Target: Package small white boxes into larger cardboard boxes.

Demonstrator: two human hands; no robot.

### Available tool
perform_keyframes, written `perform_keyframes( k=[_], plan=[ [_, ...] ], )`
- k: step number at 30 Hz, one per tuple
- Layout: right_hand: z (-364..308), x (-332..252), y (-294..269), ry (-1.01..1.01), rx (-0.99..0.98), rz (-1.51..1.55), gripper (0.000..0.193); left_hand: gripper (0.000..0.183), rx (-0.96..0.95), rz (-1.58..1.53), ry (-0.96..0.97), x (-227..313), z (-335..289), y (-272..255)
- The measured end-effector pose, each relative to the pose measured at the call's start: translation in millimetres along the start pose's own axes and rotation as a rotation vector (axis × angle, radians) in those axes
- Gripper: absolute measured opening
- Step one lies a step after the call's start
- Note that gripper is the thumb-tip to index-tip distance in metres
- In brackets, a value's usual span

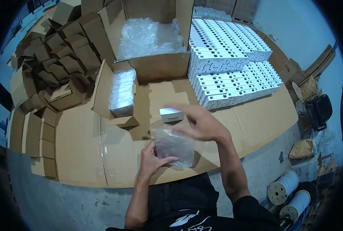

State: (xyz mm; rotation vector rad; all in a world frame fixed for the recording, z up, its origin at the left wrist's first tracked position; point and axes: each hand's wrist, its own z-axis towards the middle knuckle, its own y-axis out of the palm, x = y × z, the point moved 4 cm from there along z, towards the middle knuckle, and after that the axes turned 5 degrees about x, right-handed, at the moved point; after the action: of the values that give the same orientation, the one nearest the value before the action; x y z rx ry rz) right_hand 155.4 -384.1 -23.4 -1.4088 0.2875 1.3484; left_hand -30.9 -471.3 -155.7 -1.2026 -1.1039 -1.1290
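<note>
My left hand point(153, 158) grips a clear plastic bag point(175, 148) at its left and lower side, with the thumb lying across the front. Beyond the bag, a small white box point(171, 114) rests on the cardboard-covered table. My right hand point(204, 124) is over the table just right of that box, its fingers smeared by motion. Its thumb and forefinger look spread apart, with the box's right end behind the forefinger. Whether it touches the box or the bag's top edge, I cannot tell.
An open carton point(121, 119) at the left holds a row of bagged boxes. Behind, a large carton point(160, 65) contains clear plastic bags point(150, 38). White boxes point(233, 57) are stacked at the back right. Empty brown cartons point(64, 57) pile up at the left.
</note>
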Motion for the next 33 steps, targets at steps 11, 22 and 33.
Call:
perform_keyframes(
  k=[11, 22, 33],
  plan=[
    [-6.9, 68.7, 12.8, 0.009, 0.289, -0.053, 0.037, 0.063, 0.099, -0.06, 0.028, 2.8, 3.9, -1.8],
    [-22.5, 104.0, 14.2, 0.091, 0.717, 0.735, 0.022, 0.063, 0.142, -0.009, 0.041, 1.5, 2.2, -5.4],
    [-25.1, 106.1, 30.2, 0.095, 0.571, 0.982, 0.021, 0.062, 0.128, -0.001, 0.042, -1.8, 2.5, -5.5]
  ],
)
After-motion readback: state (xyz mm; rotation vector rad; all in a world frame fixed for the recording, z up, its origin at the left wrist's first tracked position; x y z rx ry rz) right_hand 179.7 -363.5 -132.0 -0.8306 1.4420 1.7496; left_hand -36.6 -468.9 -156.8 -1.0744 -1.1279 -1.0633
